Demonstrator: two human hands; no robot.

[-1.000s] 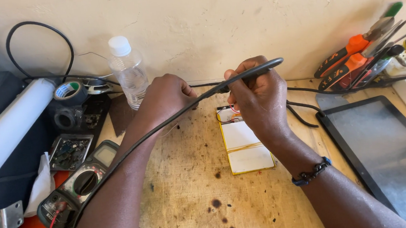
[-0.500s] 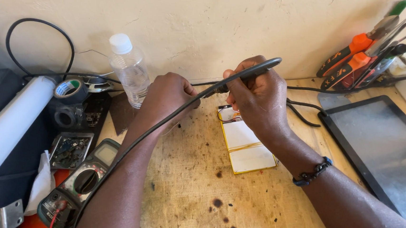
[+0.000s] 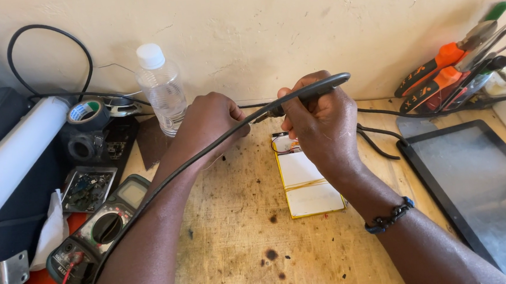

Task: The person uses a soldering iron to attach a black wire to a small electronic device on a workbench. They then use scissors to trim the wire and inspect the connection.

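My right hand (image 3: pixel 317 122) grips a black soldering iron (image 3: pixel 320 87) whose cable (image 3: pixel 172 180) runs down to the left across my left forearm. The iron's tip points left toward my left hand (image 3: pixel 210 124), whose fingers are curled close to the tip; what they pinch is hidden. Under my right hand a flat white battery pack (image 3: pixel 306 183) with yellow edges and thin wires lies on the scorched wooden bench (image 3: pixel 236 244).
A clear plastic bottle (image 3: pixel 160 89) stands by the wall. A multimeter (image 3: pixel 102 229), circuit boards (image 3: pixel 87 189), a tape roll (image 3: pixel 85 112) and a white tube (image 3: pixel 16 155) crowd the left. A dark tablet (image 3: pixel 476 191) lies at right, orange-handled pliers (image 3: pixel 438 70) behind it.
None of the objects moved; both hands hold nearly the same pose, with the soldering iron still angled across them.
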